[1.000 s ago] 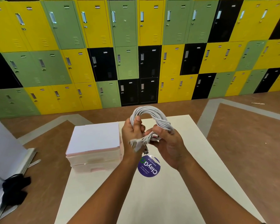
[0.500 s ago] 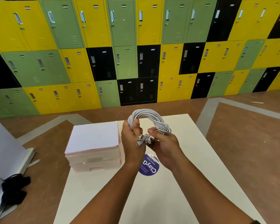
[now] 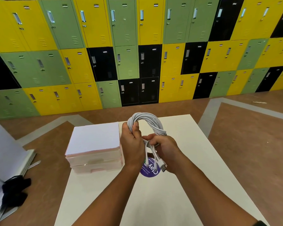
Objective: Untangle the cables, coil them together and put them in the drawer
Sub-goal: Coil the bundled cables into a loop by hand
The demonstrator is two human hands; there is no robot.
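A coil of white cables [image 3: 148,121] arches above the white table [image 3: 194,160], held between both hands. My left hand [image 3: 132,144] grips the coil's left side. My right hand [image 3: 166,150] pinches the coil's lower right part, and several loose cable ends with a USB plug [image 3: 162,167] hang down between the hands. To the left of my hands, on the table, stands a pale pink drawer unit [image 3: 95,159] with a white top; its drawers are shut.
A round purple sticker [image 3: 149,172] lies on the table beneath the plugs. Brown floor surrounds the table. A wall of yellow, green and black lockers [image 3: 137,54] stands behind. A white board [image 3: 5,154] and black cloth [image 3: 15,191] sit at the left.
The cable ends, bunched between the hands before, now hang loose below them. Both hands and the coil have stayed at about the same spot above the table.
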